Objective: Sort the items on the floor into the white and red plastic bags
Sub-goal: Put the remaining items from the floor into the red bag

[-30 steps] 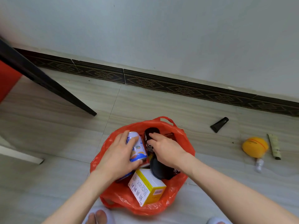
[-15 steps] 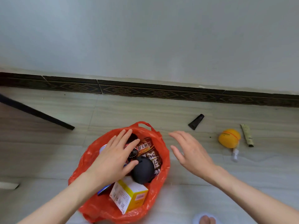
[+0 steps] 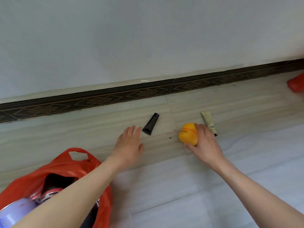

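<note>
Your right hand curls its fingers around the yellow bottle on the floor, beside the pale tube; your left hand, fingers straight, nears the black tube, beyond the red bag.

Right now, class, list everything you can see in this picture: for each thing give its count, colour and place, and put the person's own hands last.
plastic bag: one, red, on the floor at lower left, open, with items inside
can: one, pale blue and white, inside the bag at the left edge
black tube: one, black, flat on the floor near the skirting, just beyond the left fingertips
yellow container: one, round, yellow with a red line, on the floor right of centre
cream tube: one, pale cream with a dark cap, on the floor behind the yellow container
red thing: one, at the far right edge, mostly cut off
skirting: one dark patterned band along the wall foot
left hand: one, fingers straight, reaching toward the black tube
right hand: one, curled round the yellow container
</note>
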### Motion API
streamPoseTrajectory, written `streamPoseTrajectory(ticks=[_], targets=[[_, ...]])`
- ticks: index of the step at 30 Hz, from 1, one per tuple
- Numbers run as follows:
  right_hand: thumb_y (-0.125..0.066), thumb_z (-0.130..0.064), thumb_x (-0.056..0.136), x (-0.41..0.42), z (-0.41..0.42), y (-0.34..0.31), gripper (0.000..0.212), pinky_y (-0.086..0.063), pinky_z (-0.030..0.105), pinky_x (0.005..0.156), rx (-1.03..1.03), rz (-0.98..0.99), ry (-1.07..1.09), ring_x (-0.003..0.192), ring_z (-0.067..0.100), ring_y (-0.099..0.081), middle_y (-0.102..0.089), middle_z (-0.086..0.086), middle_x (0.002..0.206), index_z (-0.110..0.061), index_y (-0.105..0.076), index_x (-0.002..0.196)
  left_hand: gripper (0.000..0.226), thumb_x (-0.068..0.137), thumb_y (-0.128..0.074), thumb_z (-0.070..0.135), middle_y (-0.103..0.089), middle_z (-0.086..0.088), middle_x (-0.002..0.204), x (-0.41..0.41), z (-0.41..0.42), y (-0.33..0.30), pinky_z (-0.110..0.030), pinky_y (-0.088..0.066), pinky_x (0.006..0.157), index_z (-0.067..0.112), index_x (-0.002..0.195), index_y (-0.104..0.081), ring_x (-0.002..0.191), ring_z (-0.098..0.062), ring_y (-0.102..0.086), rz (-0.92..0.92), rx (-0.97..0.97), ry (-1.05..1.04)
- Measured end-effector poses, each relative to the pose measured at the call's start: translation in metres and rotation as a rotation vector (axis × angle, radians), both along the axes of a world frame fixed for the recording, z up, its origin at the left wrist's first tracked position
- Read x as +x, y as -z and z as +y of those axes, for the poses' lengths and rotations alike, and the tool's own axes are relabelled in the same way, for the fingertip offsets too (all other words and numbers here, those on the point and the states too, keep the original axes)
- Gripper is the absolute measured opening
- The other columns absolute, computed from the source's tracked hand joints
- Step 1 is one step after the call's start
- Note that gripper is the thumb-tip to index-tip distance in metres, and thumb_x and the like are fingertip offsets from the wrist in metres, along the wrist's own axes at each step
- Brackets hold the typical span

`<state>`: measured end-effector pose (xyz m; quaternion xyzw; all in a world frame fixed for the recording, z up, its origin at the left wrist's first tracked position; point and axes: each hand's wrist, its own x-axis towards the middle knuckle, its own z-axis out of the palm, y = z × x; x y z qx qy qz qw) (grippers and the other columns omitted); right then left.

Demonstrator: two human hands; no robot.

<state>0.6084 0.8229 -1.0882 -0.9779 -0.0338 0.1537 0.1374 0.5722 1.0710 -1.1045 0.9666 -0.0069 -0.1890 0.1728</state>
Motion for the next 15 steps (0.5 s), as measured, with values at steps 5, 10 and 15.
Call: streamPoseTrajectory(ticks=[5,10,15], targets=[[-0.067,-0.038,0.079,0.034,-0.004,0.015,0.092,-0.022,0.031,0.110,0.018,0.161,-0.031,0.138,0.029,-0.022,-0.018,0.011,0.151,-0.011,-0.011,0.146,0.058,0.090,-0.049,0.026,-0.037,-0.010,0.132,0.040,-0.031,0.029,-0.037,-0.038,0.095,0.013,0.141,-0.023,0.117,-0.027,-0.036,-0.095,-0.062,-0.093],[-0.072,-0.036,0.073,0.036,-0.006,0.027,0.086,-0.032,0.029,0.098,0.090,0.096,0.038,0.125,0.029,-0.037,-0.034,0.010,0.138,-0.012,-0.024,0.141,0.046,0.089,-0.053,0.030,-0.044,-0.011,0.118,0.066,-0.035,0.049,-0.036,-0.040,0.090,0.012,0.129,-0.041,0.109,-0.028,-0.041,-0.099,-0.036,-0.153],[-0.069,-0.038,0.073,0.043,0.001,0.024,0.083,-0.033,0.029,0.093,0.025,0.112,-0.041,0.123,0.026,-0.036,-0.036,0.007,0.135,-0.015,-0.024,0.139,0.031,0.088,-0.056,0.019,-0.052,-0.012,0.112,0.075,-0.032,0.047,-0.035,-0.041,0.087,0.008,0.117,-0.052,0.104,-0.027,-0.048,-0.053,-0.118,-0.209]])
